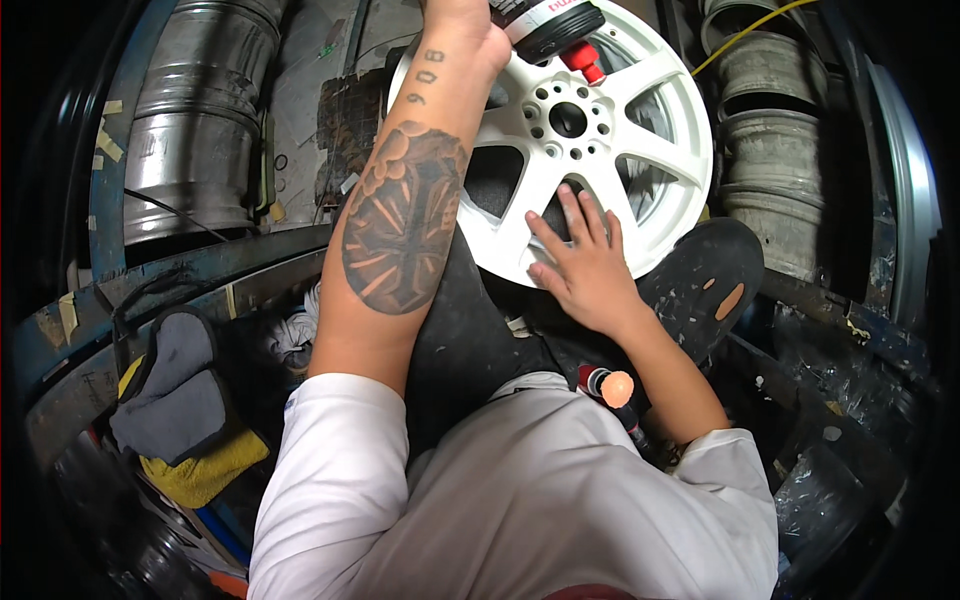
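Note:
A white multi-spoke wheel rim (690, 130) lies face up in front of me, between my legs. My left hand (462, 25) reaches over its far side at the top edge of the view, and the fingers are cut off. Beside that hand a black bottle (555, 30) with a white label is held tilted, its red nozzle (583, 60) pointing down above the spokes near the hub. My right hand (590, 255) rests on the near part of the rim, fingers spread across a spoke and the gap beside it, holding nothing.
Stacked metal wheel barrels stand at the left (195, 130) and right (770, 140). Grey and yellow cloths (190, 420) hang at my left. A small red-and-black tool with an orange round pad (618, 390) sits by my lap. A yellow cable (745, 38) runs at upper right.

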`<action>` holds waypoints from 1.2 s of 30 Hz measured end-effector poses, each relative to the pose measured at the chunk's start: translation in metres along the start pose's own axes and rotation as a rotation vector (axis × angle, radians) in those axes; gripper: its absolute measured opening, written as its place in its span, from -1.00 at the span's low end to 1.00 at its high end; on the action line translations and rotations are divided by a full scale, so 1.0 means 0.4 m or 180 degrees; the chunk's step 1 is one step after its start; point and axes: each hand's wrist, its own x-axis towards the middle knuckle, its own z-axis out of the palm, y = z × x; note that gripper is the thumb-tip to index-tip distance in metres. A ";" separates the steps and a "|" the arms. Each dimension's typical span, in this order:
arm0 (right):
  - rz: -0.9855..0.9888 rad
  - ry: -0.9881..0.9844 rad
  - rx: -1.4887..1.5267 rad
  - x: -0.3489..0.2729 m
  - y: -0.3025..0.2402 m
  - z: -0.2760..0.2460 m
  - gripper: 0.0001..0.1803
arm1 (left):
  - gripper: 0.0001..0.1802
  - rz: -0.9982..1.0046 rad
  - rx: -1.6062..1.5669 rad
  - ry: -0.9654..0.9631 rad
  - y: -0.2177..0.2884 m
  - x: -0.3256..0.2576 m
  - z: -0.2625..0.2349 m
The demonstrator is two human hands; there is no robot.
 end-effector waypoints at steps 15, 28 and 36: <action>-0.0122 0.0232 -0.0251 0.003 0.024 -0.005 -0.37 | -0.45 -0.0237 0.0398 0.0321 -0.004 -0.011 0.021; -0.0293 0.0510 -0.0423 0.004 -0.014 0.036 -0.29 | -0.51 0.0083 0.0493 0.0544 -0.011 -0.017 0.029; -0.0270 0.0607 -0.0679 0.021 -0.023 0.034 -0.29 | -0.59 0.0054 0.0360 0.0524 -0.014 -0.020 0.033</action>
